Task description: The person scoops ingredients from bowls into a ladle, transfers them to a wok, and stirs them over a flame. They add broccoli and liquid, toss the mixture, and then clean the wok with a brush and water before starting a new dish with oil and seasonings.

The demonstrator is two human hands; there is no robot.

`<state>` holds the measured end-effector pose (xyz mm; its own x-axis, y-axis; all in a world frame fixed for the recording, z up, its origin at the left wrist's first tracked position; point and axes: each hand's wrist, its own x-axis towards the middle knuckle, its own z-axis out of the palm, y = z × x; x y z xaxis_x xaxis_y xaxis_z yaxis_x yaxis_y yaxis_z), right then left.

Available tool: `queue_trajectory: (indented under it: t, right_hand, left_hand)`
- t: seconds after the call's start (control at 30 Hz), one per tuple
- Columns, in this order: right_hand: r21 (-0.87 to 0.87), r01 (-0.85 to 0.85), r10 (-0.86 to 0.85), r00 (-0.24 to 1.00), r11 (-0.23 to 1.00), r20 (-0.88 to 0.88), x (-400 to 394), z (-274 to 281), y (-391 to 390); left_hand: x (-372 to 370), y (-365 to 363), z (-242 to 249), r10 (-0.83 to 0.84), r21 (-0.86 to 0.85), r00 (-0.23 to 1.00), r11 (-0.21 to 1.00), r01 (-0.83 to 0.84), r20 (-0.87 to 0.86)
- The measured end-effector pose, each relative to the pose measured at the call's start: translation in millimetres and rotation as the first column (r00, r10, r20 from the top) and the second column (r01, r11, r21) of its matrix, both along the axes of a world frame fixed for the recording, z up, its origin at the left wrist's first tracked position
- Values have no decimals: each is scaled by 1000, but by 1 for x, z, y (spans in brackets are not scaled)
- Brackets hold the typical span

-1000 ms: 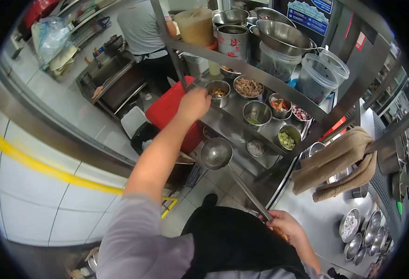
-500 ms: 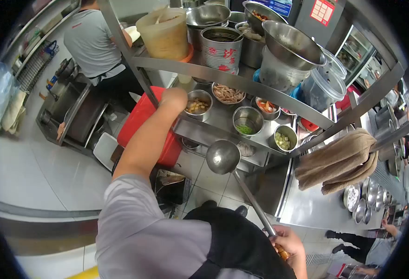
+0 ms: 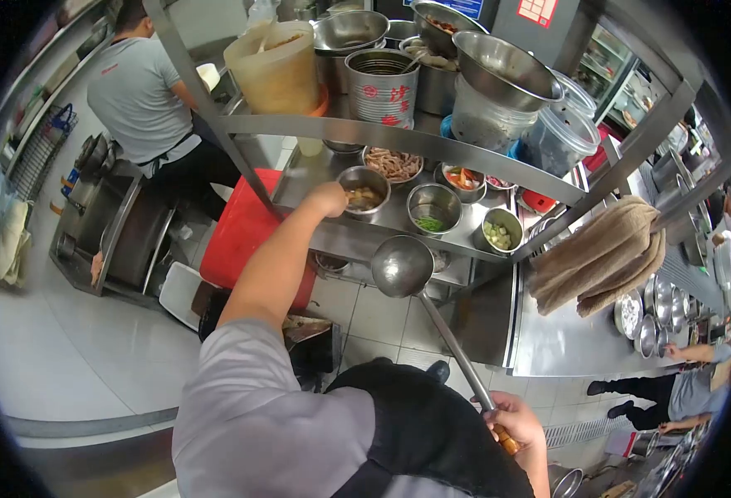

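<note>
My right grip (image 3: 516,417) wraps the ladle (image 3: 403,266), mid-frame, while my left grip (image 3: 328,200), whose hold I can't make out, is at the metal pot (image 3: 367,176), upper centre, which a careless tug might tip.

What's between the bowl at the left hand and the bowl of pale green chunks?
A metal bowl with bright green bits at its bottom stands between them, in the head view.
</note>
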<state>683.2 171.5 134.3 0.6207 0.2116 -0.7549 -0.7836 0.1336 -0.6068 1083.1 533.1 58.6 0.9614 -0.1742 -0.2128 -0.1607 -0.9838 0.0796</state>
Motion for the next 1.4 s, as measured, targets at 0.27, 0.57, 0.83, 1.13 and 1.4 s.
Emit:
queue_trajectory:
  t: [0.27, 0.57, 0.83, 1.13, 1.4]
  right_hand:
    - [79, 53, -53, 999, 995, 1, 9, 5, 3]
    - [234, 156, -146, 988, 960, -56, 18, 12, 9]
    - [331, 148, -129, 988, 932, -81, 32, 17, 24]
    - [381, 164, -146, 986, 910, -75, 30, 20, 29]
    - [377, 155, -143, 988, 913, -59, 16, 22, 26]
  left_hand:
    - [18, 12, -22, -78, -521, 764, 774, -359, -641]
    - [19, 38, -6, -173, -587, 654, 643, -491, -736]
    - [-8, 39, 30, -218, -607, 858, 784, -131, -466]
    - [-98, 1, 38, -462, -115, 847, 857, 503, 263]
    - [-96, 0, 58, -393, -114, 768, 852, 511, 506]
